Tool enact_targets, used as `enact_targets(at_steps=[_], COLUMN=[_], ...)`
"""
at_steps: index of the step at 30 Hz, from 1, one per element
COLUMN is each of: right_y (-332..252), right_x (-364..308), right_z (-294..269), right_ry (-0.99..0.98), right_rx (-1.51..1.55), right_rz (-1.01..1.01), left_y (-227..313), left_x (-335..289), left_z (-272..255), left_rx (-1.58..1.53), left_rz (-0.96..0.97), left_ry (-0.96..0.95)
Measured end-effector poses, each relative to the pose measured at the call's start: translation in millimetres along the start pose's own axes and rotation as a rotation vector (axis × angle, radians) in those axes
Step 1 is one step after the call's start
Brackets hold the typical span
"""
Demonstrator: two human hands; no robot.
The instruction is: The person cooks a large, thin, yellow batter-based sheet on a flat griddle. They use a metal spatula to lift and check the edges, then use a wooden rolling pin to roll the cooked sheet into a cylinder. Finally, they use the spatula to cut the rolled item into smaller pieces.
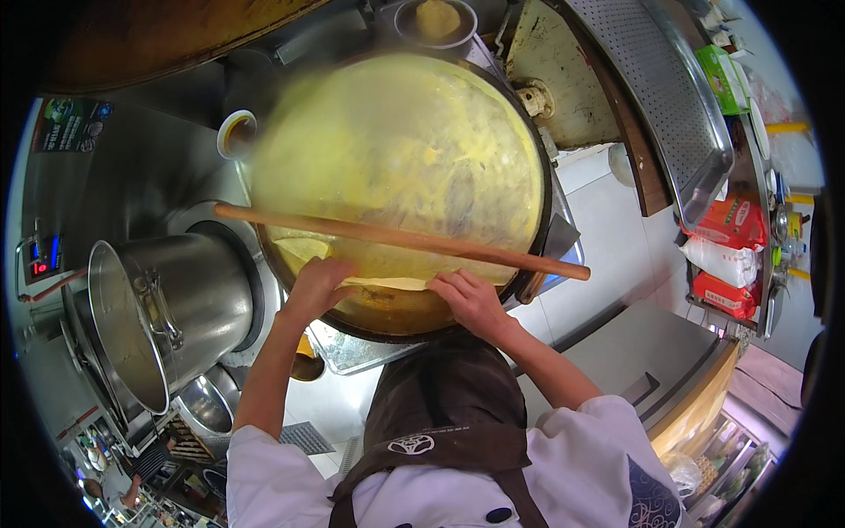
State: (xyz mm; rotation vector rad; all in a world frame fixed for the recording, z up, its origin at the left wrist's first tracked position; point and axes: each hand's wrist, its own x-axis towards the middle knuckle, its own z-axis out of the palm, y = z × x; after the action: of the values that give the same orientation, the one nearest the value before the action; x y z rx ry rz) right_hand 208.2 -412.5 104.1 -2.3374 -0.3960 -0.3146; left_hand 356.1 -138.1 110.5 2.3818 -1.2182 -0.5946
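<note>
A thin yellow pancake (396, 150) covers most of a large round griddle pan (396, 321), with steam blurring its far left part. Both of my hands pinch the pancake's near edge, which is lifted and folded into a pale strip between them. My left hand (317, 289) is closed at the left end of that strip, beside a folded yellow flap. At the other end, my right hand (471, 304) grips the edge with bent fingers. Beyond my fingers a long wooden rolling pin (396, 236) lies across the pan, tilted down to the right, both ends past the rim.
A tall steel pot (189, 304) stands at the left. Near the pan's far left rim is a small cup of brown liquid (238, 135). A bowl (456, 35) sits at the back. On the right are a perforated metal tray (656, 92) and red packages (726, 220).
</note>
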Motion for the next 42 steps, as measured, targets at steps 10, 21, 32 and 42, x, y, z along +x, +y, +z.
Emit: enact_targets(at_steps=[10,21,32,42], right_y=[32,70,86,110], right_x=[31,50,-78,-72], right_z=[-28,-44,-127,-132], right_ry=[0.025,0.063,-0.133,-0.199], right_rx=[-0.165,-0.029,-0.331,-0.243], right_rz=[-0.069,0.305,0.386,0.369], left_y=[-8,-37,56,54], left_x=[15,100,42,73], left_z=[-49,-46,41,42], left_rx=[0.114,0.132,0.103,0.201], left_rz=[0.088,0.076,-0.222,-0.245], left_ry=[0.232,0.199,0.440,0.361])
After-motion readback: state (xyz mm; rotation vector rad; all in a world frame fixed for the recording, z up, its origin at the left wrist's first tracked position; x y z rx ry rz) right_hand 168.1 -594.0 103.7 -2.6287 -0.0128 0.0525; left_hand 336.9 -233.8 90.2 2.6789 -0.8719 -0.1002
